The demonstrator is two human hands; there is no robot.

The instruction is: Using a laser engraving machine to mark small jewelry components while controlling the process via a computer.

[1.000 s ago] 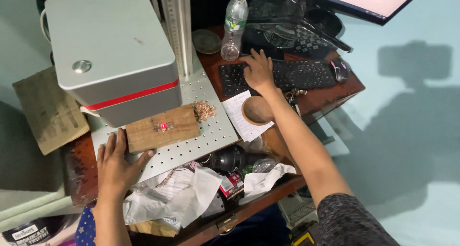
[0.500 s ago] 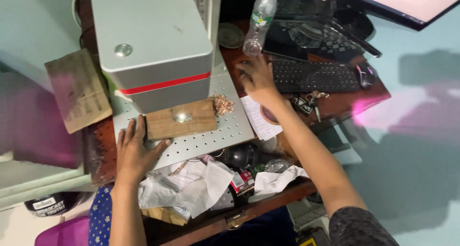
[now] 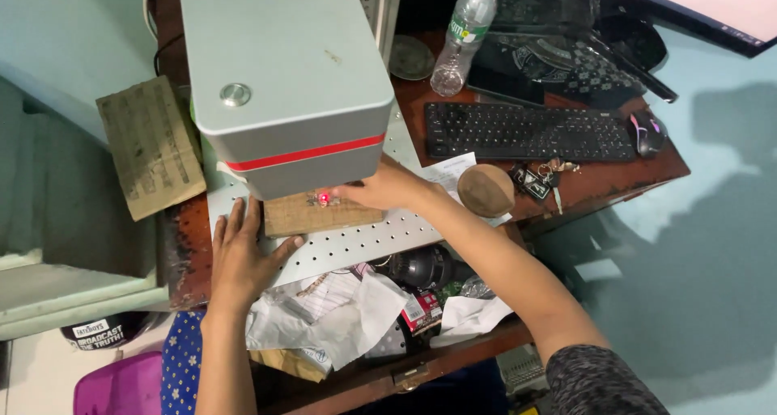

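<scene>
A small wooden block lies on a perforated metal plate under a grey machine head with a red stripe. A red light dot glows on the block. My left hand rests flat on the plate, fingers spread, its thumb touching the block's left end. My right hand reaches under the machine head and touches the block's right end; its fingertips are partly hidden.
A black keyboard, a mouse, keys, a round wooden disc and a plastic bottle lie to the right. Crumpled paper and clutter lie at the desk's front. A wooden board lies at the left.
My right hand left the keyboard and came to the block's right end under the machine head. The view moved closer over the machine. My left hand stayed by the block's left end.
</scene>
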